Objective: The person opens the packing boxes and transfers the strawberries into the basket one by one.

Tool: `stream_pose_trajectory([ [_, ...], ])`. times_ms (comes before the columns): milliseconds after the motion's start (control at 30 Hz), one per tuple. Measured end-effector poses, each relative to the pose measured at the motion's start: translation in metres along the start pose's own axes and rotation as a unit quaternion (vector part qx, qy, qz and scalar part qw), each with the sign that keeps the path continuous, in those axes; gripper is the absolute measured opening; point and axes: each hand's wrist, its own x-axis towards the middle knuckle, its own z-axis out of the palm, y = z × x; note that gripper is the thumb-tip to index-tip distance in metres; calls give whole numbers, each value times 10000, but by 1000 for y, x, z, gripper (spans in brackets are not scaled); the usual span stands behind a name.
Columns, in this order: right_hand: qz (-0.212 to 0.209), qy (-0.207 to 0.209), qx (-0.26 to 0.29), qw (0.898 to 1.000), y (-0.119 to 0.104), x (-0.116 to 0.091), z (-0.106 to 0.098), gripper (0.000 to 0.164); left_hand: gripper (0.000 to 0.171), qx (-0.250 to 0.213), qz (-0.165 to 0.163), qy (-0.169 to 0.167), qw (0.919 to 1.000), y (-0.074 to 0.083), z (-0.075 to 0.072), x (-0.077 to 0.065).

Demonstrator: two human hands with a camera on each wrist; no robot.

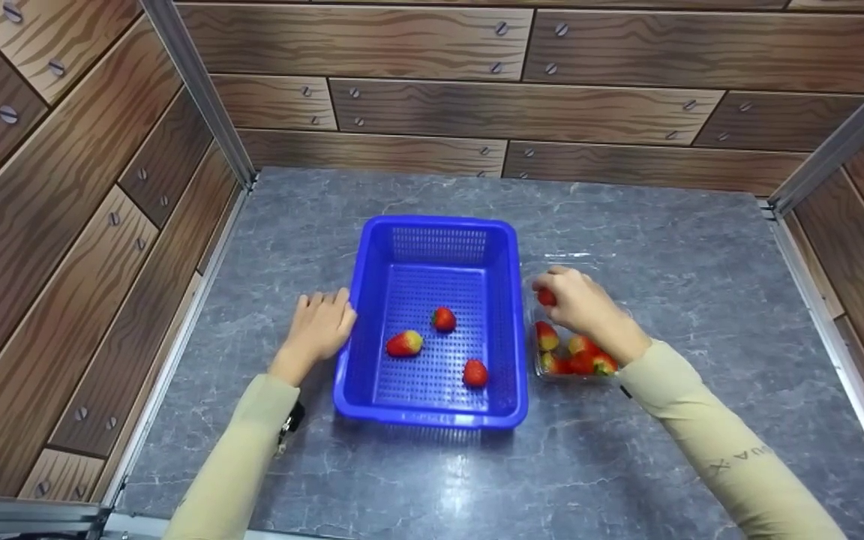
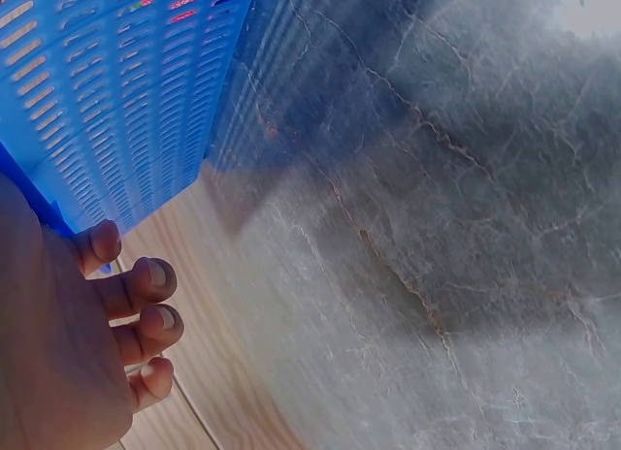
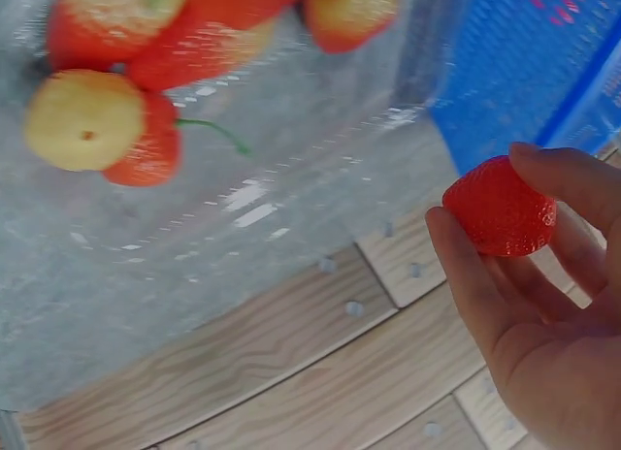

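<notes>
A blue plastic basket (image 1: 432,416) stands on the grey table with several strawberries inside, among them one strawberry (image 1: 404,343) with a yellow end. My left hand (image 1: 319,326) holds the basket's left rim. In the left wrist view its fingers (image 2: 155,275) are curled beside the rim; the thumb is hidden. To the right of the basket, my right hand (image 1: 582,304) pinches a red strawberry (image 3: 500,208) between thumb and fingers. Below that hand lies a clear plastic box (image 1: 541,373) with more strawberries (image 3: 87,120) in it, partly covered by the hand.
The grey marbled table (image 1: 672,247) spreads around the basket and box. Wood-patterned walls (image 1: 522,112) with metal corner posts (image 1: 203,90) bound it at the back and sides.
</notes>
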Motion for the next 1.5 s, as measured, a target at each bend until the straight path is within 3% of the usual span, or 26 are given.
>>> stream_pose_trajectory([
  [400,-449,21,131,9989,-38,22,13,28,27,78,-69,-81,9999,-1,0,0],
  [700,-556,-296,74,9980,-60,32,30,29,22,67,-57,-66,9999,1,0,1],
  [1000,-687,-357,160,9969,-65,35,52,28,23,71,-49,-20,10000,1,0,0],
  [1500,-675,-828,130,9942,-67,34,87,24,23,-26,-87,-61,9999,0,-1,0],
])
